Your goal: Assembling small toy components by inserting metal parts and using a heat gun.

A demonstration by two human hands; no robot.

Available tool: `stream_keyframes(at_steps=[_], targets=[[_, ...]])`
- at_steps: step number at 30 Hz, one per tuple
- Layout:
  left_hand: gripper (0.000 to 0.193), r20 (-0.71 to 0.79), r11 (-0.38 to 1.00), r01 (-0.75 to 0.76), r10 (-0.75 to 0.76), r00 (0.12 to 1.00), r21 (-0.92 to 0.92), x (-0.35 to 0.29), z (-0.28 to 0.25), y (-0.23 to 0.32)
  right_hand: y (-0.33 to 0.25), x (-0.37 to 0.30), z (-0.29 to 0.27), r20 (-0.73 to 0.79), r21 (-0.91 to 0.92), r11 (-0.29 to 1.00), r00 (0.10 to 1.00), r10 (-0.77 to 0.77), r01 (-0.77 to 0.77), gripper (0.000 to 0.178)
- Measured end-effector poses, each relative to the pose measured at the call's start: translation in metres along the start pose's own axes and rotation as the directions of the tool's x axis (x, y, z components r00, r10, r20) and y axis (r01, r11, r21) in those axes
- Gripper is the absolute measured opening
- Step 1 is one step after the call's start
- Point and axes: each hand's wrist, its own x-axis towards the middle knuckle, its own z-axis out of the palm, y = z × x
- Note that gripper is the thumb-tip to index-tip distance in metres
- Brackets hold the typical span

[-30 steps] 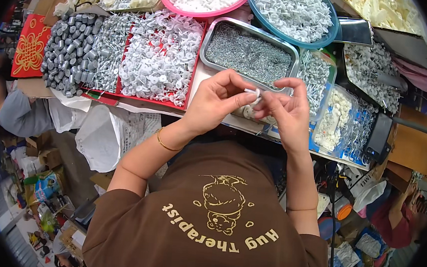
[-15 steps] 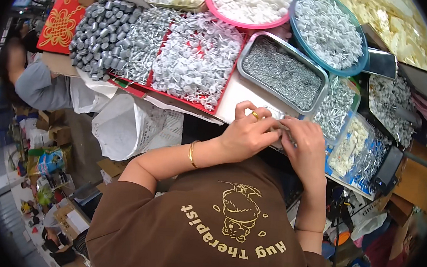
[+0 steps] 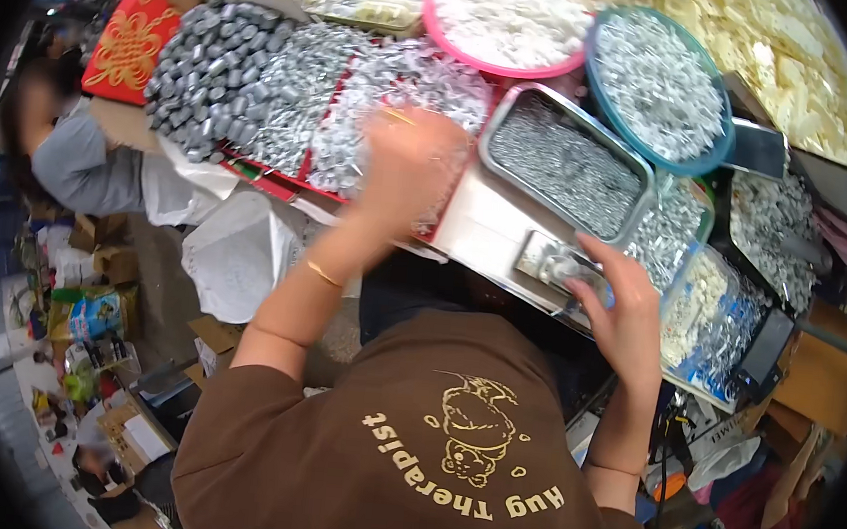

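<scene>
I see the left hand [image 3: 407,164], blurred, over the red tray [image 3: 281,182] of silver pieces; its grip I cannot tell. The right hand [image 3: 618,315] pinches a small clear packet [image 3: 555,267], long axis pointing left, beside the metal tray [image 3: 498,136] of grey bits. Half a second ago both hands met together.

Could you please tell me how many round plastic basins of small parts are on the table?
2: a pink round basin of white pieces at the top centre, and a teal round basin of silvery pieces just right of it. Others may lie beyond the picture's edge.
</scene>
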Motion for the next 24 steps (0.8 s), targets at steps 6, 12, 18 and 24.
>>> stream_keyframes(at_steps=[6,12,18,24], targets=[[0.019,0.009,0.694,0.057,-0.091,0.996,0.718,0.010,-0.075,-0.174,0.039,0.007,-0.018,-0.226,0.137,0.963,0.939,0.258,-0.232,0.012],[0.018,0.040,0.894,0.078,-0.107,0.993,0.442,0.010,-0.065,-0.201,0.162,0.041,-0.088,-0.559,-0.076,0.785,0.678,0.478,-0.615,0.019],[0.019,0.151,0.837,0.019,-0.120,0.981,0.548,0.020,-0.067,-0.189,0.220,0.060,-0.107,-0.260,-0.453,0.666,0.802,0.537,-0.593,0.026],[0.009,-0.345,0.915,0.385,-0.325,0.880,0.120,0.007,-0.055,-0.164,0.241,0.047,-0.091,-0.584,0.015,0.880,0.711,0.393,-0.474,0.028]])
